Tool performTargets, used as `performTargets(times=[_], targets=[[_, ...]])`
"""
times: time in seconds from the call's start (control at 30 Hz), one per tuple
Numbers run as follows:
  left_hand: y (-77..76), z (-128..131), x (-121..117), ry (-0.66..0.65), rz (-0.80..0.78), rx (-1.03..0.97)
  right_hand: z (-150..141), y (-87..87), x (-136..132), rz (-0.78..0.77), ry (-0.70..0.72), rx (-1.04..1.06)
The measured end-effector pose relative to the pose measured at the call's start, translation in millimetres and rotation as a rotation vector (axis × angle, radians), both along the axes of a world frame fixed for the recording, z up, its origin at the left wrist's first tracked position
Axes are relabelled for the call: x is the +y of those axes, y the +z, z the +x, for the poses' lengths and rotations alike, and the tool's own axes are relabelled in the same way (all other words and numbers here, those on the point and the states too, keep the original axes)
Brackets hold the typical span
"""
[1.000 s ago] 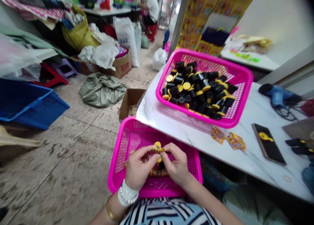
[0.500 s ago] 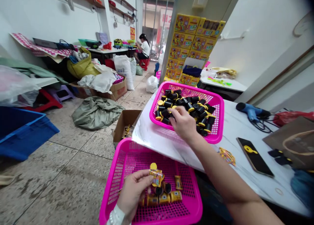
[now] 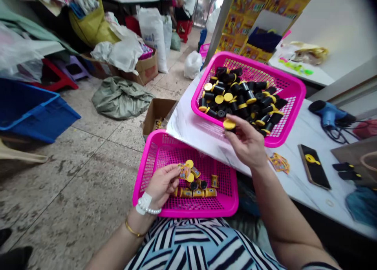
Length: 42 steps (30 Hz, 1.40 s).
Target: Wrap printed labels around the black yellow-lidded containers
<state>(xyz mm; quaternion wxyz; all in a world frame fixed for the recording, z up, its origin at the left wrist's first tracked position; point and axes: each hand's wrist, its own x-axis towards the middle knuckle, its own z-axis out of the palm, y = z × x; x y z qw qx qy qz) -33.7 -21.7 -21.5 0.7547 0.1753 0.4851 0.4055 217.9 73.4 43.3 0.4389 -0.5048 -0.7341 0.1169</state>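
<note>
Between my left thumb and fingers is a small printed yellow-orange wrapper [image 3: 183, 171], held over the lower pink basket [image 3: 141, 171]. My left hand [image 3: 161, 183] is closed in a pinch. In that basket lie several small canisters with printed yellow wrapping [image 3: 198, 192], some showing black ends. My right hand [image 3: 247, 142] pinches a small black canister with a yellow lid [image 3: 229, 124], at the near edge of the upper pink basket [image 3: 290, 116]. A heap of similar black canisters [image 3: 243, 97] with yellow lids fills the upper basket.
The upper basket stands on a white marbled table [image 3: 203, 140]. On its right lie printed wrappers [image 3: 279, 162], a phone [image 3: 314, 166] and a blue heat gun [image 3: 331, 113]. An open carton [image 3: 157, 112] and a blue crate [image 3: 38, 112] stand on the floor. A person [image 3: 186, 4] sits far back.
My right hand has come out of the upper basket toward me with a black canister. My left hand keeps the wrapper over the lower basket. The camera view has tilted down.
</note>
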Motion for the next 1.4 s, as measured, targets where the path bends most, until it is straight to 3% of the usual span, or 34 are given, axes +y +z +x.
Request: performTargets(times=[0.13, 0.2, 0.27, 0.33, 0.4, 0.47, 0.53, 0.67, 0.8, 0.87, 1.03, 1.1, 1.3, 1.4], targets=[[-0.2, 6, 6, -0.012, -0.014, -0.055, 2, -36.2, -41, -0.099, -0.091, -0.098], [0.9, 8, 8, -0.003, -0.024, -0.083, 2, -41.8, -49, -0.073, -0.203, -0.156], [1.7, 9, 10, 0.018, -0.048, -0.116, 0, -38.1, -53, -0.127, -0.247, -0.077], [1.5, 11, 10, 0.049, -0.078, -0.161, -4, -30.9, -58, -0.289, -0.157, 0.168], [0.5, 13, 9, 0.073, -0.104, -0.205, -12, -27.2, -64, -0.492, 0.032, 0.459], [-0.4, 15, 8, 0.08, -0.117, -0.239, -22, -30.5, -72, -0.644, 0.188, 0.668], [-0.4, 16, 7, 0.084, -0.124, -0.261, -32, -39.5, -79, -0.71, 0.236, 0.787], [1.4, 16, 9, 0.105, -0.136, -0.286, -48, -57.8, -90, -0.708, 0.182, 0.859], [-1.9, 14, 12, 0.123, -0.134, -0.338, -54, -61.5, -93, -0.677, 0.134, 0.775], [-5.3, 14, 12, 0.141, -0.136, -0.364, -54, -58.3, -93, -0.601, 0.102, 0.659], [-8.7, 14, 11, 0.142, -0.145, -0.389, -51, -42.6, -95, -0.25, 0.118, 0.118], [-8.1, 14, 11, 0.14, -0.153, -0.396, -51, -39.1, -95, -0.184, 0.138, 0.043], [-9.0, 13, 10, 0.163, -0.195, -0.413, -51, -47.6, -94, -0.348, 0.153, 0.21], [-10.7, 13, 8, 0.159, -0.214, -0.439, -49, -49.2, -92, -0.353, 0.19, 0.21]])
